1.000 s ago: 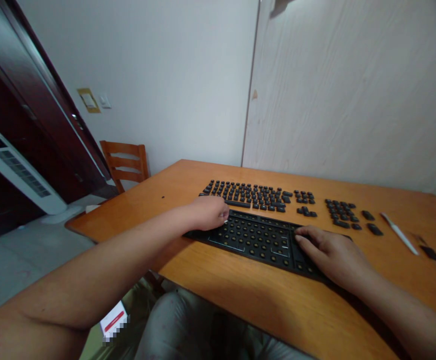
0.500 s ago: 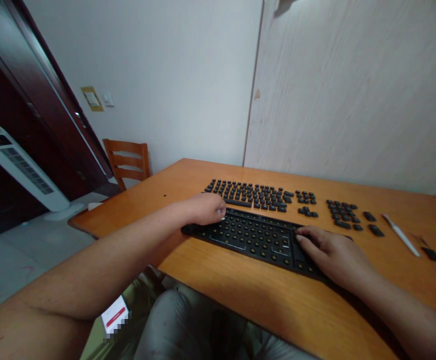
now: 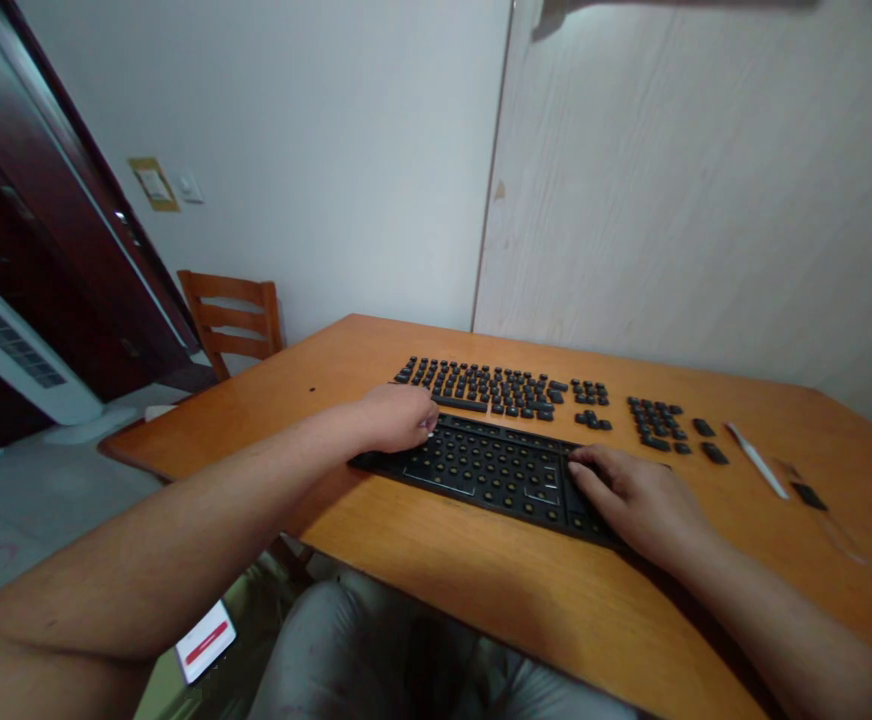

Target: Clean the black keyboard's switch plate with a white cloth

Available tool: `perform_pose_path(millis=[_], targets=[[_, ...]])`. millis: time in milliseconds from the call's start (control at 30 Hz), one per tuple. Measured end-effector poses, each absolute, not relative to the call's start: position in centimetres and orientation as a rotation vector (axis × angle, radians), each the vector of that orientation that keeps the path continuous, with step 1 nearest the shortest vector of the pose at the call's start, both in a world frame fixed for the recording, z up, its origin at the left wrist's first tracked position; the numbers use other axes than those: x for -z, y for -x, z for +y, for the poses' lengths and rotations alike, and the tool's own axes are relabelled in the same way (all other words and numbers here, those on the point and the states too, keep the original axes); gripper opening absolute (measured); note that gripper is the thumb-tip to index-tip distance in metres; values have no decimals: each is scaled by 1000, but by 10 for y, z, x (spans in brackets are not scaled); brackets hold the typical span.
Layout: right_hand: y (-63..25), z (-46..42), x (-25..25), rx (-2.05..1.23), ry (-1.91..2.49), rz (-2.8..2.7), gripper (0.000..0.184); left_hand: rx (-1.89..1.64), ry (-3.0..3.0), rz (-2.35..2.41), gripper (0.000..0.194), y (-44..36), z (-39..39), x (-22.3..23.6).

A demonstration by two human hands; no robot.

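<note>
A black keyboard base [image 3: 488, 465] with its keycaps off lies on the wooden table [image 3: 481, 590]. The removed keycaps [image 3: 481, 385] are laid out in rows just beyond it. My left hand [image 3: 395, 417] is curled at the base's far left corner, fingertips pinched on something too small to make out. My right hand [image 3: 638, 495] lies flat on the right part of the base, fingers stretched out and holding nothing.
More keycaps [image 3: 657, 420] sit to the right, then a white stick-like tool [image 3: 755, 460] and a small black piece [image 3: 809, 495]. A wooden chair [image 3: 230, 315] stands at the table's far left. A white appliance [image 3: 8, 350] is on the floor, and a phone [image 3: 207, 640] by my lap.
The view has shifted a little, so everything sits slightly left in the picture. Both hands stay in the same places on the keyboard base.
</note>
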State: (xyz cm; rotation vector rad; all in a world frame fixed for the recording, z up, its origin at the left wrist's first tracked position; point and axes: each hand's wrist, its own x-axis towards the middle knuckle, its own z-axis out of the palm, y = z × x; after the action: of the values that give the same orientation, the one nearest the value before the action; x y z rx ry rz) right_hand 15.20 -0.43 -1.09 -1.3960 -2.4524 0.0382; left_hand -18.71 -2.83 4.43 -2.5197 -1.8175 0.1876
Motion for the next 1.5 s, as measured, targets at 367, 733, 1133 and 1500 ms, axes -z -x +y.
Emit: perform_pose_path(millis=[367,733,1133,1500], targets=[[-137,-26,8,21,938,-2675,83,-118,2573,-1823,23,193,-25,-41],[-136,-23,12,12,1019,-2680,83,-100,2628,-1790,23,205,-22,-41],[-140,-5,13,8,978,-2677,82,-88,2575,-1797,24,196,-20,-42],[-144,3,15,-59,976,-2649,83,-136,2646,-1994,19,192,4,-46]])
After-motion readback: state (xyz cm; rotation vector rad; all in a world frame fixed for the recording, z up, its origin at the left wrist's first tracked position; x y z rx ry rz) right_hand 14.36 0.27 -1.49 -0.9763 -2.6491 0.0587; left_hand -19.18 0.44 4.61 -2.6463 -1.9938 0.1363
